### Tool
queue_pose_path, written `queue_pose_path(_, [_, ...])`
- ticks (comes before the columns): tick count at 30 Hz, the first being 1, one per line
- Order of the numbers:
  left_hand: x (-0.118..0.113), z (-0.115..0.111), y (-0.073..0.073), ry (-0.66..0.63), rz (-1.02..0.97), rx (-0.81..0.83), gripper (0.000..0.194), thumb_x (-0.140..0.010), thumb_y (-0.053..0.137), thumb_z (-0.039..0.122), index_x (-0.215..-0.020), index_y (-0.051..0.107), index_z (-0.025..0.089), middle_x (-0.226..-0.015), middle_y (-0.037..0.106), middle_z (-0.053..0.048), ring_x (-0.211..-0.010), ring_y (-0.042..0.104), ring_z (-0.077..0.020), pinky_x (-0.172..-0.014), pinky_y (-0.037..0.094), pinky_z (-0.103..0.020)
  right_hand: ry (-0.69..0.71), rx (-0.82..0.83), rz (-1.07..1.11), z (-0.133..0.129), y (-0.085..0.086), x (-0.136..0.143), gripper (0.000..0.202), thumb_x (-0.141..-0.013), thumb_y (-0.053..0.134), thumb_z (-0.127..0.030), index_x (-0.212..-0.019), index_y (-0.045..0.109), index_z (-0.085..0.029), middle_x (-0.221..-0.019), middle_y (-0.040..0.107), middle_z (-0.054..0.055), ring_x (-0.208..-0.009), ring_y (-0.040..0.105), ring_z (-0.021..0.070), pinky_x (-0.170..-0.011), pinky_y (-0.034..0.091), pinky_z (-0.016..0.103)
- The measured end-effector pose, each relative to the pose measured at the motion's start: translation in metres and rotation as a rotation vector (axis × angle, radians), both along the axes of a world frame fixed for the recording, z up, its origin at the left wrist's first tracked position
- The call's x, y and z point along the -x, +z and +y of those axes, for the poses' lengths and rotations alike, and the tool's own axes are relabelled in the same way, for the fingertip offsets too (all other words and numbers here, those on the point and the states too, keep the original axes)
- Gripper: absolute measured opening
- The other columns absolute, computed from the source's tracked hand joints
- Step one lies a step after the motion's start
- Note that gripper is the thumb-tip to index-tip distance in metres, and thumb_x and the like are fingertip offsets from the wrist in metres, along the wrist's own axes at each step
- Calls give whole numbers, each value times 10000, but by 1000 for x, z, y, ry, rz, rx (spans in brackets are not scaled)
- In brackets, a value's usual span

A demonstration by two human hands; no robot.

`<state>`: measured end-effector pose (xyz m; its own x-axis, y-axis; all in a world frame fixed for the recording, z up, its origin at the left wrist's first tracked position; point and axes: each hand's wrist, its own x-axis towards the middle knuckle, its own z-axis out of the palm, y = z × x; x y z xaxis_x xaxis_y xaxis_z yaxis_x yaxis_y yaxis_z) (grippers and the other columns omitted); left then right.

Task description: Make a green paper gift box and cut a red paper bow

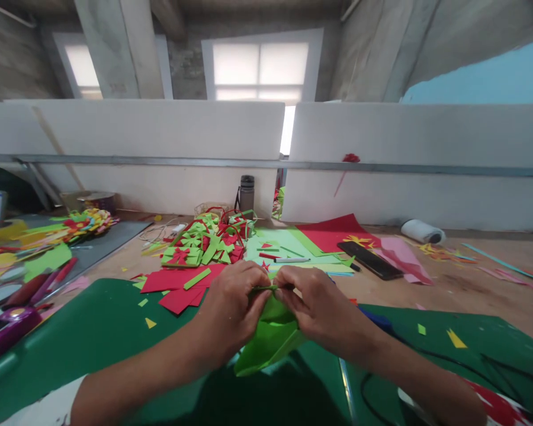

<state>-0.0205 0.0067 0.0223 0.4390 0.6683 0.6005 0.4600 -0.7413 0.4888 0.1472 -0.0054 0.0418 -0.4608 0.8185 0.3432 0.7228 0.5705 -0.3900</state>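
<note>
A bright green folded paper piece (270, 343) hangs between my hands, above the dark green mat. My left hand (237, 302) pinches its upper edge from the left, thumb against curled fingers. On the other side my right hand (311, 302) does the same, fingertips close to those of the left. The fingers hide part of the pinched edge. Just beyond the hands lie a white marker pen (292, 260) and light green sheets (266, 238). Red paper pieces (173, 281) are spread beside my left hand, with a green strip (197, 279) on top.
A pile of green and red paper pieces with bows (208, 239) sits behind the left hand, a dark bottle (247, 195) behind it. To the right are a black phone (368, 260) and a white roll (423, 231). Paper scraps dot the green mat (93, 331).
</note>
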Motion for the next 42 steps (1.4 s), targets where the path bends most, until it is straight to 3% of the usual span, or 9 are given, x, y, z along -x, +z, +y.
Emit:
queue_pose_path(5, [-13,9,11,-62,-4,-43,141,-823,463,97,-710,507,168,-796,591,-50,-783,531,-166,-704,416,-302,-17,-56,42,6,1,-11,181,-829,438,-110,-673,401,-194,-630,486,-25,-580,429,119,-541,291,250])
queue_pose_path(15, [-10,15,12,-85,-42,17,128,-808,485,112,-696,510,169,-757,576,-37,-727,528,-157,-661,410,-286,34,-80,75,9,1,-15,187,-813,447,-76,-662,439,-185,-611,467,-33,-584,410,115,-552,269,254])
queue_pose_path(22, [-6,10,15,-65,-6,12,124,-817,462,117,-714,512,164,-763,575,-44,-729,516,-163,-668,398,-293,50,-131,121,8,-3,-11,214,-825,417,-89,-648,369,-198,-637,440,-18,-614,396,129,-576,286,263])
queue_pose_path(30, [-5,6,22,-89,-20,136,109,-816,478,150,-719,525,165,-754,577,-30,-717,528,-152,-668,402,-273,92,-213,120,4,0,-8,218,-874,390,-147,-662,370,-195,-622,413,-21,-583,378,121,-554,276,263])
queue_pose_path(36, [-4,7,23,-62,18,114,116,-816,475,158,-706,509,169,-740,573,-29,-709,520,-158,-669,394,-286,68,-76,141,7,-1,-11,200,-835,437,-111,-661,386,-195,-609,433,-40,-565,398,105,-528,285,232])
queue_pose_path(42, [-6,12,13,-60,47,16,93,-818,475,139,-741,514,173,-774,593,-39,-744,529,-169,-696,400,-307,32,-19,137,7,0,-11,148,-756,508,-69,-665,470,-180,-618,478,-42,-590,429,107,-550,289,239])
